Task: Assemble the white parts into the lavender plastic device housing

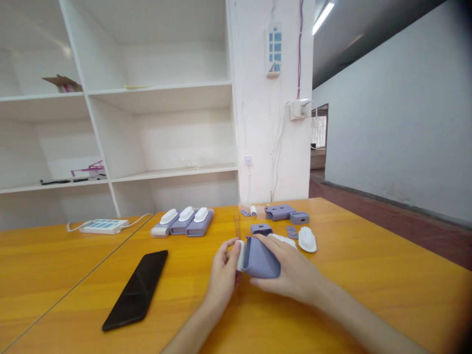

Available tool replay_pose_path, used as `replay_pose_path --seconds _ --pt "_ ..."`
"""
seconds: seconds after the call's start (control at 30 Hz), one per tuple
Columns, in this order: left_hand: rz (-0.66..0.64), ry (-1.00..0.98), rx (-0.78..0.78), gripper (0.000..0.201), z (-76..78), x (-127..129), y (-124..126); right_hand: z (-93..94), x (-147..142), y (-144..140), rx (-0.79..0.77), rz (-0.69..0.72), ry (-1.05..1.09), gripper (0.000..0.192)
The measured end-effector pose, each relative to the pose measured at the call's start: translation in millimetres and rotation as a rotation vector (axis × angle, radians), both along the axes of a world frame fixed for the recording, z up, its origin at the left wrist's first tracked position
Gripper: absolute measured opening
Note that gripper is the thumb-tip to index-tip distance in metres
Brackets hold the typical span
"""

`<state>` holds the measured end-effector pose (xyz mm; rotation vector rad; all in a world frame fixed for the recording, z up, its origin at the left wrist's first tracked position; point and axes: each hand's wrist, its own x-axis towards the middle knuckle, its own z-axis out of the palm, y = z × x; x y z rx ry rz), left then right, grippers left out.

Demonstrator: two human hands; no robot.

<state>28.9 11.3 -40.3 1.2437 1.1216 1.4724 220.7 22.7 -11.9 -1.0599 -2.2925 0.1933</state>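
Note:
My right hand grips a lavender plastic housing just above the orange table. My left hand pinches a small white cylindrical part at the housing's left end. Just beyond the hands lie loose parts: a lavender piece, a white domed cap, a ribbed lavender block and a small lavender box. Three assembled lavender units with white tops sit in a row at the back left of them.
A black phone lies face up at the left front. A white power strip with its cable rests near the table's back edge. White shelving and a white pillar stand behind the table. A table seam runs diagonally at left.

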Motion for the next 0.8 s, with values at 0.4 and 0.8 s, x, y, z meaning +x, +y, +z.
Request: replay_pose_path --seconds 0.4,0.8 --pt "-0.161 -0.02 -0.114 0.019 -14.9 -11.6 13.5 -7.8 6.5 10.9 0.02 0.008 0.005 0.085" --pt "-0.212 0.001 -0.09 0.016 8.4 -15.3 -0.8 -12.1 3.3 11.6 0.031 0.016 -0.037 0.08"
